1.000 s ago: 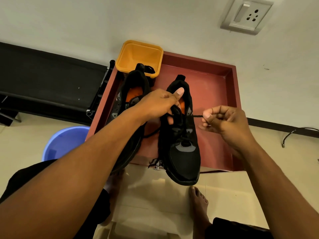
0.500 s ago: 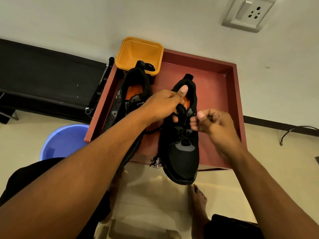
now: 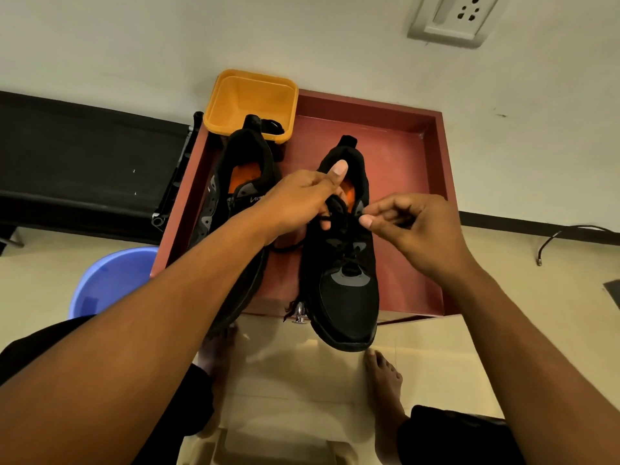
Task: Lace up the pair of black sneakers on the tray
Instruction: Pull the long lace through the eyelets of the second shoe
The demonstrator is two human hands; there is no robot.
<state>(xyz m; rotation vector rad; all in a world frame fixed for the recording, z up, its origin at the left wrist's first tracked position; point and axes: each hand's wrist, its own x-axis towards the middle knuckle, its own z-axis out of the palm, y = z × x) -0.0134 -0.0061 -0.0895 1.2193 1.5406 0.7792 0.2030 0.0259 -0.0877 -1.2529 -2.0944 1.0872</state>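
Observation:
Two black sneakers with orange insoles lie on a dark red tray [image 3: 432, 182], toes toward me. The right sneaker [image 3: 345, 297] has a black lace [image 3: 349, 250] threaded through its lower eyelets; its toe hangs over the tray's near edge. My left hand [image 3: 302, 199] grips the tongue and lace at the top of this shoe, thumb up over the opening. My right hand [image 3: 409, 226] pinches the lace end at the shoe's upper right eyelets. The left sneaker [image 3: 235, 203] lies beside it, partly hidden under my left forearm.
A yellow square tub [image 3: 251, 102] sits at the tray's far left corner with a black lace end over its rim. A blue basin [image 3: 107, 283] stands on the floor at left. A black bench runs along the wall at left. My bare feet show below the tray.
My right hand, which had pulled the lace out taut to the right, has come back in to the shoe's eyelets. My left hand keeps its grip on the tongue.

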